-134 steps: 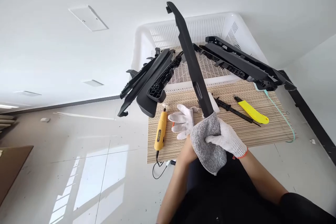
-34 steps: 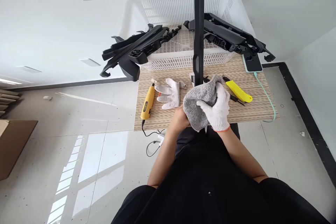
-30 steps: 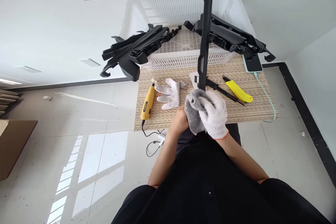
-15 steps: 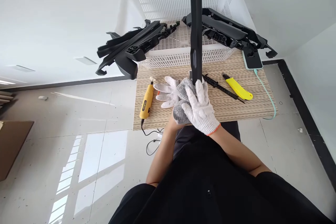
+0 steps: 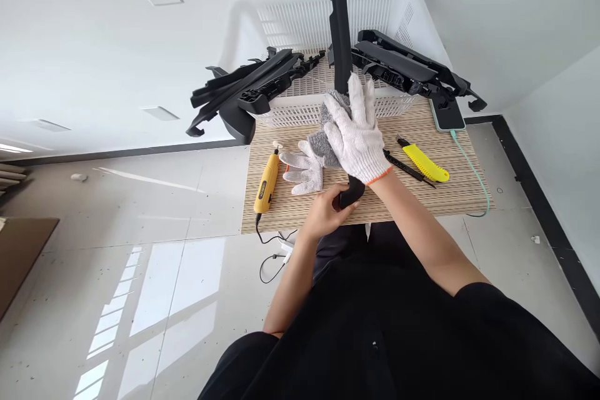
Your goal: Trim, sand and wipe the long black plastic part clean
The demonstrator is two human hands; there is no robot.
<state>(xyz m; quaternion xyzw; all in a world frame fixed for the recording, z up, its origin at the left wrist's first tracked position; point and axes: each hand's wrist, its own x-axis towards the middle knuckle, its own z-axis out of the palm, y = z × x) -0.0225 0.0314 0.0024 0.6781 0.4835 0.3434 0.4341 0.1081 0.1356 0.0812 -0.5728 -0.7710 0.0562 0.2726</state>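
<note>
The bare left hand (image 5: 327, 214) has its grip closed round the lower end of a long black plastic trim strip (image 5: 338, 31), which stands nearly upright over the near edge of the striped wooden worktop (image 5: 422, 197). Higher on the strip, the right hand (image 5: 357, 134), in a white knit glove, keeps its grip wide. Its fingers are spread flat and its palm presses a grey terry cloth (image 5: 325, 140) against the strip's side.

Just left of the hands a spare white knit glove (image 5: 305, 170) lies flat, with a yellow pen-shaped rotary tool (image 5: 266, 182) beside it. To the right lies a yellow utility knife (image 5: 425, 162).

Behind stands a white slotted plastic basket (image 5: 285, 22). A left pile of black trim parts (image 5: 244, 87) and a right pile of black trim parts (image 5: 407, 69) rest across its rim.
</note>
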